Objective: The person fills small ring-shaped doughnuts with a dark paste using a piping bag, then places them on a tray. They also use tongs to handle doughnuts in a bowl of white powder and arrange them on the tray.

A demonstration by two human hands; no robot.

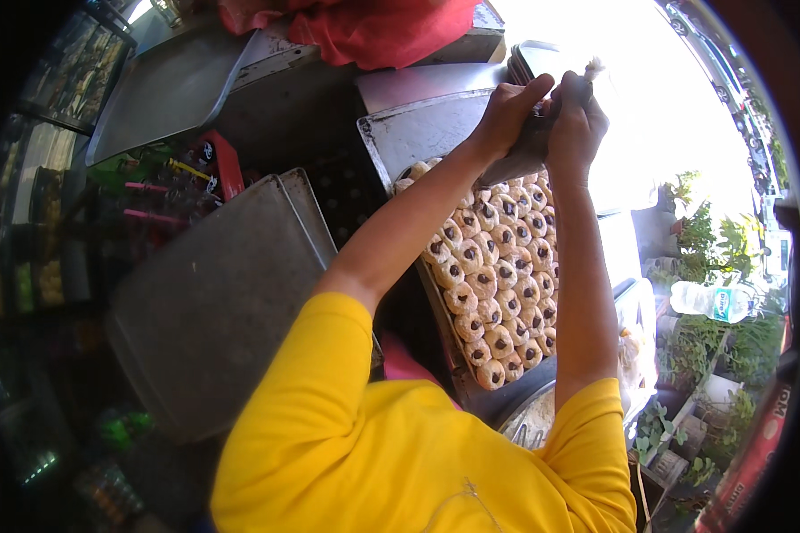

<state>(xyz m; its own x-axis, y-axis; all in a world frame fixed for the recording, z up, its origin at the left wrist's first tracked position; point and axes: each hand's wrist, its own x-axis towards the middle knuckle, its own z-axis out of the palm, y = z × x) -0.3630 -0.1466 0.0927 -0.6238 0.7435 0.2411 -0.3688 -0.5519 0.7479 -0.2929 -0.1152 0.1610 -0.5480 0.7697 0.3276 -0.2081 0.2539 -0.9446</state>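
Both arms stretch forward over a tray point(418, 133) of small round pastries point(498, 266), many with a dark filling in the middle. My right hand point(580, 124) is closed around the upper part of a piping bag point(526, 151) that looks full of something dark. A pale twisted end sticks out above that fist. My left hand point(509, 114) grips the same bag from the other side, thumb up. The bag slants down toward the far rows of pastries; its tip is hard to make out. The far left part of the tray shows bare metal.
To the left lean dark baking trays point(222, 302), with another tray point(173, 89) farther back. A red crate point(222, 164) with bottles stands between them. Red cloth point(364, 31) lies at the back. Near my right arm is a round metal pan point(531, 417); plants and a plastic bottle point(711, 302) are beyond.
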